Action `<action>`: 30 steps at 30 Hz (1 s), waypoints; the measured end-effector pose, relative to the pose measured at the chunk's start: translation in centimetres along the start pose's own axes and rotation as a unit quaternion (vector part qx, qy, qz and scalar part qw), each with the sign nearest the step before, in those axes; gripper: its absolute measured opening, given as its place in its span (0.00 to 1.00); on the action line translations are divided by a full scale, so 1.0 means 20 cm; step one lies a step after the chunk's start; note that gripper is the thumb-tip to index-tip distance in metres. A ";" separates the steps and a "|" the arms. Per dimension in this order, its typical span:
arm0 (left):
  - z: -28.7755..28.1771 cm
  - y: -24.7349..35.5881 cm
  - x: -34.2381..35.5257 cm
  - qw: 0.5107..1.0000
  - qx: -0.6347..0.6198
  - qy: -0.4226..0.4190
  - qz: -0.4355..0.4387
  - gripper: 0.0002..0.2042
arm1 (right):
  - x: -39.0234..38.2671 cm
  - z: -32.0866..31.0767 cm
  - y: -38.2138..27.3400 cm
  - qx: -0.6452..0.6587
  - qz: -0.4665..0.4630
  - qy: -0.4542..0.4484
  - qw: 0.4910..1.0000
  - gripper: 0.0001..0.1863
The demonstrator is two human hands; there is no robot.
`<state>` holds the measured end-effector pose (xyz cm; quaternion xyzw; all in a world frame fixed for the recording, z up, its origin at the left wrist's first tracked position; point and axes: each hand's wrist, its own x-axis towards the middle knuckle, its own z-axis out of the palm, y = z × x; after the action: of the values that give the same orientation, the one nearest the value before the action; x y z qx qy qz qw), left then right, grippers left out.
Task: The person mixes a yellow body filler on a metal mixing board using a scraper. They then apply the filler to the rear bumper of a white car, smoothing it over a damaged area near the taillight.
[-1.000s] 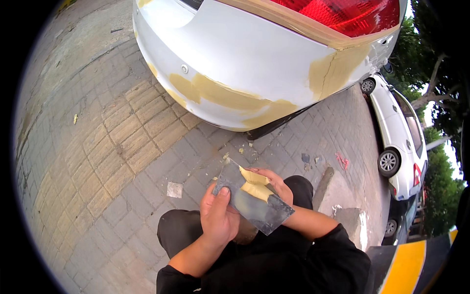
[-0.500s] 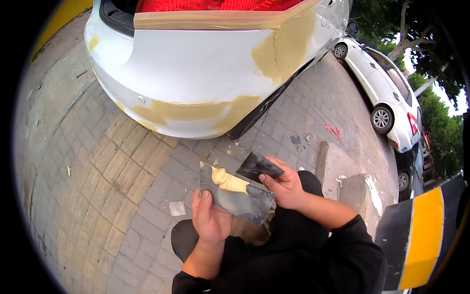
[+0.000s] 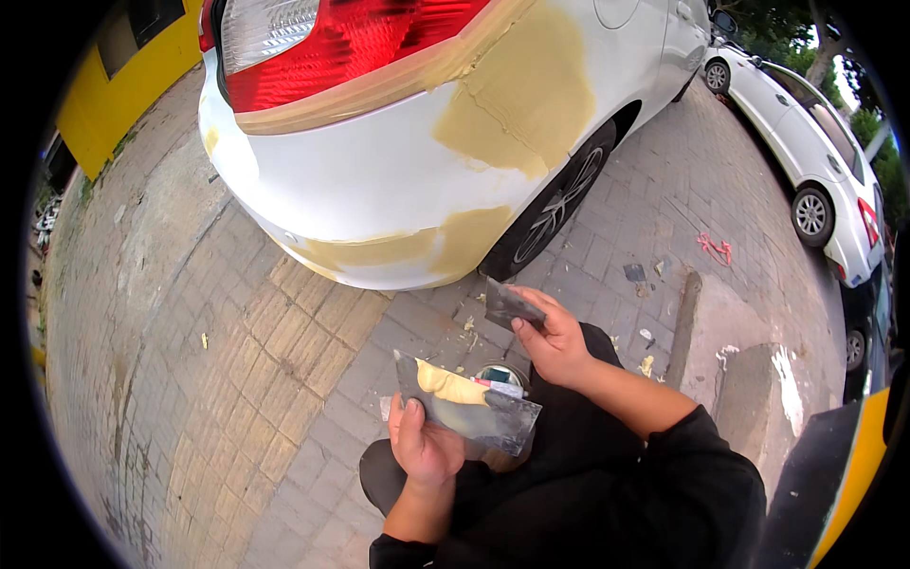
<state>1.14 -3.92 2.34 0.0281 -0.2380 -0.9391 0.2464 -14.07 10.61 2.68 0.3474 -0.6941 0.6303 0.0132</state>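
My left hand [image 3: 427, 441] grips a dark, smeared flat plate [image 3: 479, 422] bearing a lump of pale yellow paste [image 3: 445, 381] along its far edge. In my right hand [image 3: 555, 346] is a smaller dark spreader [image 3: 507, 303], raised to the right of the plate and apart from it. An open tin [image 3: 502, 376] with small items on top stands partly hidden behind the plate. Beyond my hands is a white car's rear bumper [image 3: 370, 190], with tan filler patches [image 3: 512, 95], masking tape along its red tail light [image 3: 370, 47] and a rear wheel [image 3: 559, 204].
Paving [image 3: 284, 398] with scraps and red string [image 3: 716, 248] surrounds me. Concrete blocks [image 3: 749, 408] and a yellow-and-black striped barrier [image 3: 853, 474] are at my right. Another white car [image 3: 787, 133] stands at the right. A yellow structure [image 3: 114, 85] is at the far left.
My right hand has drawn the spreader away from the plate and lifted it forward. The view has tilted up toward the car's tail light and wheel, uncovering the tin.
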 end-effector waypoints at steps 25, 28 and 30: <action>1.08 0.17 0.81 0.969 0.176 -0.165 -0.058 0.26 | 0.47 -0.61 -0.13 0.182 0.203 0.179 0.945 0.17; 1.42 0.16 0.94 0.941 0.235 -0.195 -0.145 0.24 | 0.49 -0.78 -0.39 0.236 0.250 0.269 0.900 0.16; 1.67 0.11 0.99 0.928 0.263 -0.174 -0.198 0.23 | 0.56 -0.94 -0.63 0.156 0.227 0.305 0.911 0.15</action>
<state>-20.90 -0.70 34.16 -0.0253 -0.5049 -0.8628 -0.0063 -24.16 22.51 22.66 -0.0318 -0.6089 0.7921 0.0263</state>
